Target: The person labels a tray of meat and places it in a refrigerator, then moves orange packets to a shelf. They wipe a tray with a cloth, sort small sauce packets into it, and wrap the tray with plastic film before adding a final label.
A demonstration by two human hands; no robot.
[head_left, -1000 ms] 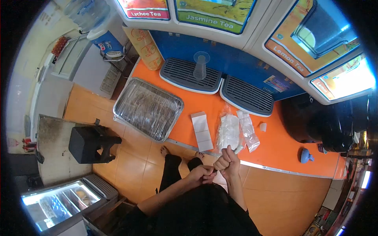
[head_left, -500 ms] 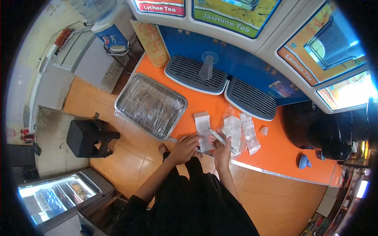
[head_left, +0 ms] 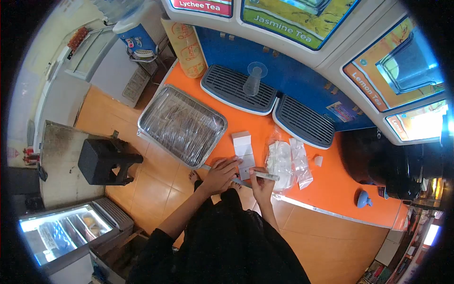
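My right hand (head_left: 263, 188) is closed on a white pen (head_left: 267, 176), its thick end sticking out to the right. Just left of that hand lies a creased white paper strip (head_left: 243, 146) on the orange counter, running toward the front edge. My left hand (head_left: 220, 175) rests with fingers stretched out at the strip's left side, fingertips on it. To the right of the pen are a clear plastic bag with white contents (head_left: 280, 158) and a narrower clear wrapper (head_left: 300, 163). The pen's tip is hidden by my right fingers.
A film-covered foil tray (head_left: 182, 125) sits at the counter's left. Behind are two black drip trays (head_left: 239, 87), one with a clear plastic cup (head_left: 253, 83), beneath tea dispensers (head_left: 283, 23). A small blue object (head_left: 363, 199) is at right; a black stool (head_left: 101, 162) stands left.
My right hand has turned the pen and brought it over the lower end of the paper strip. My left hand stays by the strip, fingers now flatter on it. The view has shifted slightly.
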